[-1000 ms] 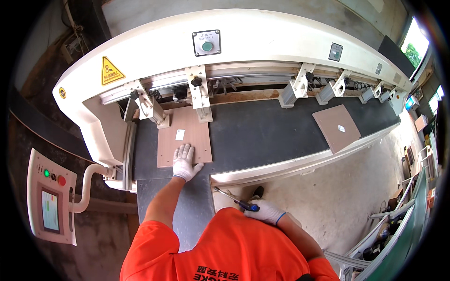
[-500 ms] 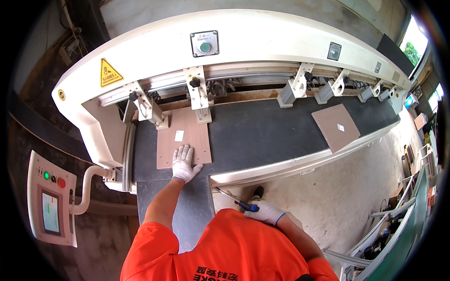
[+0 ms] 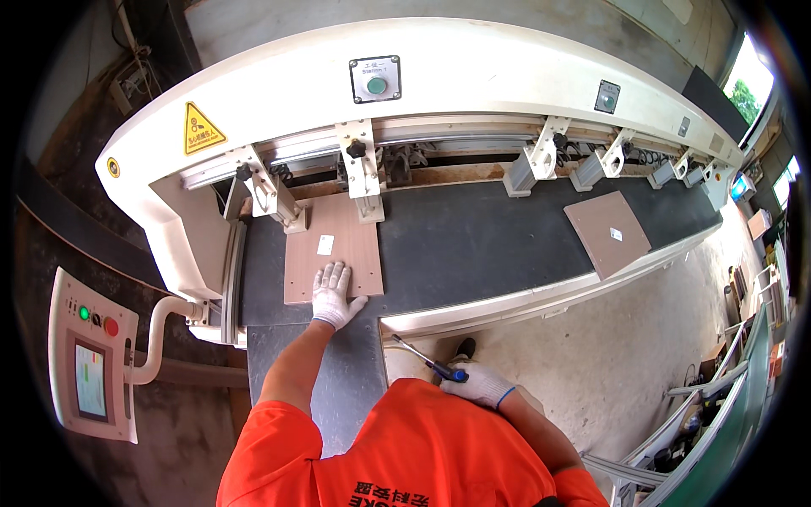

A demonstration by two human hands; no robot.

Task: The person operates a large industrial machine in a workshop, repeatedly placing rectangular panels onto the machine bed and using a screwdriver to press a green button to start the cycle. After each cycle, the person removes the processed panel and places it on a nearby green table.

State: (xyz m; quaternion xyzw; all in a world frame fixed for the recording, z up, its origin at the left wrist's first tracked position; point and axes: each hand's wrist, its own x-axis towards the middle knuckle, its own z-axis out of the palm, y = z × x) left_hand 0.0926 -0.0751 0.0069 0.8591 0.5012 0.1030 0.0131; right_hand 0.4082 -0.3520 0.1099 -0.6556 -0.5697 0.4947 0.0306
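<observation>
My left hand [image 3: 335, 297], in a white knit glove, lies flat on the near edge of a brown wood-grain panel [image 3: 306, 269], fingers stretched toward a small white label [image 3: 325, 245]. The panel lies on the dark machine table [image 3: 465, 241], its far end at two clamp feet [image 3: 369, 208]; whether they press on it I cannot tell. Close to my body, my gloved right hand [image 3: 480, 384] is closed round the blue and black handle of a screwdriver [image 3: 434, 365]. Its metal shaft points up and left, over the table's front edge.
A second brown panel [image 3: 596, 245] lies to the right, jutting past the table's front edge. More clamps [image 3: 530, 169] hang beneath the white machine beam [image 3: 473, 68], which carries green buttons [image 3: 377, 85]. At left stands a control panel [image 3: 91, 363] on a bent arm. Metal frames [image 3: 710, 406] stand at lower right.
The whole view has shifted very slightly, so the machine appears a little further right. Both hands, the panel and the screwdriver keep their places.
</observation>
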